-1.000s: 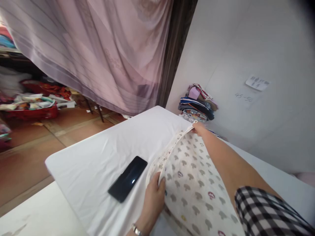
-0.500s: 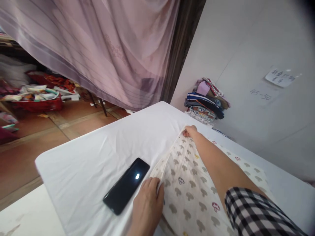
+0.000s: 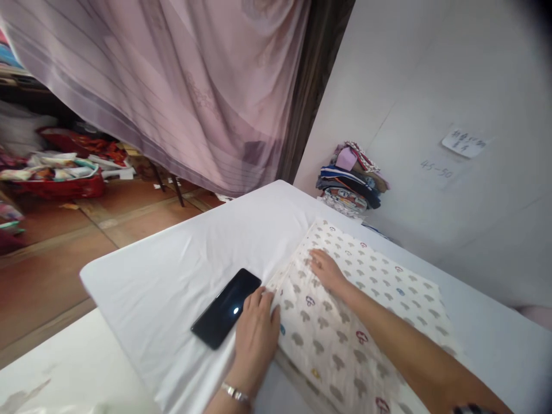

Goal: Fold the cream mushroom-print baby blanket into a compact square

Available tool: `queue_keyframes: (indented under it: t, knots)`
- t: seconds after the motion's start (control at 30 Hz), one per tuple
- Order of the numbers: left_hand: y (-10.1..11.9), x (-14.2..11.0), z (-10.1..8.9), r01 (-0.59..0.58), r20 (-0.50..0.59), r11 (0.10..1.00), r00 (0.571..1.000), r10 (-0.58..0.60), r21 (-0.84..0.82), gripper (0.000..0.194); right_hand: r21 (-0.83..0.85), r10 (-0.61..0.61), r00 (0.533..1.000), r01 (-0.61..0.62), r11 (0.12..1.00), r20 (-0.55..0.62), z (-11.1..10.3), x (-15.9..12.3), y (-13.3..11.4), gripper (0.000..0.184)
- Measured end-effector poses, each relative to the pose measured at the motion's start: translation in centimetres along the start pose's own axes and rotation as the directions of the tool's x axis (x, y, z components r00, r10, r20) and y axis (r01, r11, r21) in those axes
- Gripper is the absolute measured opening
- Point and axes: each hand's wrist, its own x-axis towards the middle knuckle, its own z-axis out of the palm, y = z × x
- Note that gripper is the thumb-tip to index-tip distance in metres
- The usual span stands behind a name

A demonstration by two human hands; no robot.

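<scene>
A cream cloth (image 3: pixel 319 322) printed with grey mushrooms and a few coloured ones lies spread over the white-covered table (image 3: pixel 172 276). At its near left edge rests my left hand (image 3: pixel 257 325), fingers stretched out and thumb apart on the cloth; whatever is under the fingertips is hidden. My right hand (image 3: pixel 326 270) lies on the upper part of the cloth, palm down with the fingers spread. A black phone (image 3: pixel 226 307) with a small bright spot on its screen sits just left of my left hand. A bracelet (image 3: pixel 236 393) circles my left wrist.
Folded clothes (image 3: pixel 351 178) are stacked at the table's far edge by the grey wall (image 3: pixel 414 75). A paper note (image 3: pixel 466 142) is stuck to that wall. Behind the table hangs a pink curtain (image 3: pixel 194 86). On the tiled floor at left stands a red basket (image 3: pixel 81 187) of packets.
My right hand has let go of the cloth's far corner and come nearer, onto the cloth. The raised fold now lies flat. My left hand remains by the edge, its fingers straighter.
</scene>
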Motion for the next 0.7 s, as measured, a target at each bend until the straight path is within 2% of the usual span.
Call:
queue_keyframes:
  t: [0.07,0.1,0.2,0.3,0.47,0.57,0.7]
  knots:
    - [0.2,0.0,-0.2,0.002,0.005,1.0,1.0,-0.002,0.006,0.025,-0.185,-0.207,0.973,0.222,0.957,0.098,0.5,-5.8,1.1,0.041]
    - [0.4,0.1,-0.4,0.005,0.009,1.0,1.0,-0.005,0.008,0.025,-0.234,-0.25,0.96,0.275,0.933,0.129,0.6,-8.7,1.8,0.043]
    - [0.8,0.3,-0.8,0.019,0.035,1.0,0.999,-0.019,0.014,0.021,-0.316,-0.29,0.943,0.328,0.89,0.163,0.9,-16.5,4.2,0.046]
    - [1.1,0.5,-1.1,0.03,0.055,0.999,0.998,-0.032,0.037,0.015,-0.4,-0.297,0.947,0.32,0.859,0.121,1.1,-22.3,6.8,0.047]
    - [1.6,0.4,-1.2,0.033,0.038,0.993,0.999,-0.037,0.115,0.013,-0.493,-0.371,0.929,0.323,0.808,0.0,1.4,-27.6,10.0,0.05]
    - [2.0,0.0,-1.2,0.03,0.036,0.984,0.999,-0.037,0.173,0.016,-0.526,-0.403,0.913,0.31,0.792,-0.068,0.9,-29.2,11.4,0.052]
    - [2.4,-0.1,-1.5,0.0,0.062,0.975,0.998,-0.014,0.221,0.019,-0.547,-0.388,0.903,0.234,0.803,-0.184,-1.1,-30.6,13.8,0.048]
